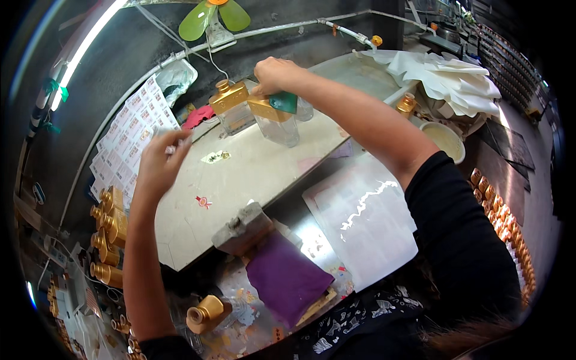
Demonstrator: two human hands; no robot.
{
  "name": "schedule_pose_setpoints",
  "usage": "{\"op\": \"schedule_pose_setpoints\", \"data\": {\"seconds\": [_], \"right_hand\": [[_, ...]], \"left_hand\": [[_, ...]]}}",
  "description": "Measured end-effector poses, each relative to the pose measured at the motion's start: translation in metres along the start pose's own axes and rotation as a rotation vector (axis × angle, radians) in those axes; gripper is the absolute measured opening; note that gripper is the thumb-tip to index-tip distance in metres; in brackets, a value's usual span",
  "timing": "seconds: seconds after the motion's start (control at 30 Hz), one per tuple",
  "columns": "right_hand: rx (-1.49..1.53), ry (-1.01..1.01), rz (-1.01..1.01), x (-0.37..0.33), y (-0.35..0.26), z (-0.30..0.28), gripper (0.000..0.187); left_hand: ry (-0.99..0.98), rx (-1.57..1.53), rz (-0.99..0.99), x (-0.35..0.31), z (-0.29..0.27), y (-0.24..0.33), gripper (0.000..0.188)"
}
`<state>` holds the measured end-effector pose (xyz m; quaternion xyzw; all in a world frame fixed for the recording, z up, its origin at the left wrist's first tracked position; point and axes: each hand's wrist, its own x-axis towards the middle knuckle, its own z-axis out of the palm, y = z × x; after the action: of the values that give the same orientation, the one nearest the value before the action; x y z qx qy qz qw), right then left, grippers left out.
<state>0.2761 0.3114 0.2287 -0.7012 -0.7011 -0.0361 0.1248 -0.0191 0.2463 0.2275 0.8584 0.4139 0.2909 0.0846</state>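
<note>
At the far side of the table, my right hand (pixel 275 73) is closed over the top of a clear glass bottle with a gold shoulder (pixel 270 109); its neck is hidden under the fingers. A flat dark green piece (pixel 284 102) shows against that bottle. Just left stands a second gold-shouldered bottle (pixel 230 99), and a third clear bottle (pixel 305 110) is partly hidden behind. My left hand (pixel 163 157) is raised over the table's left side, fingers curled around something small and whitish, smeared by motion. Two small stickers, one pale (pixel 216 157) and one red (pixel 203 202), lie on the tabletop.
A purple cloth (pixel 288 277) and a grey block (pixel 243 228) lie at the near edge, beside a white plastic bin (pixel 366 222). Several gold-topped bottles (pixel 111 225) stand left; another (pixel 207 313) stands below. Printed sheets (pixel 129 141) hang at left, near a green fan (pixel 213 18).
</note>
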Motion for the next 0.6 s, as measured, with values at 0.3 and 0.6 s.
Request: {"op": "schedule_pose_setpoints", "data": {"seconds": [0.3,0.6], "right_hand": [[0.235,-0.158,-0.327,0.017,0.018,-0.004,0.036],[0.259,-0.036,-0.230,0.062,0.023,0.019,0.037]], "left_hand": [[0.107,0.409,0.134,0.202,0.112,-0.111,0.034],[-0.160,0.052,0.081,0.217,0.104,-0.100,0.031]]}}
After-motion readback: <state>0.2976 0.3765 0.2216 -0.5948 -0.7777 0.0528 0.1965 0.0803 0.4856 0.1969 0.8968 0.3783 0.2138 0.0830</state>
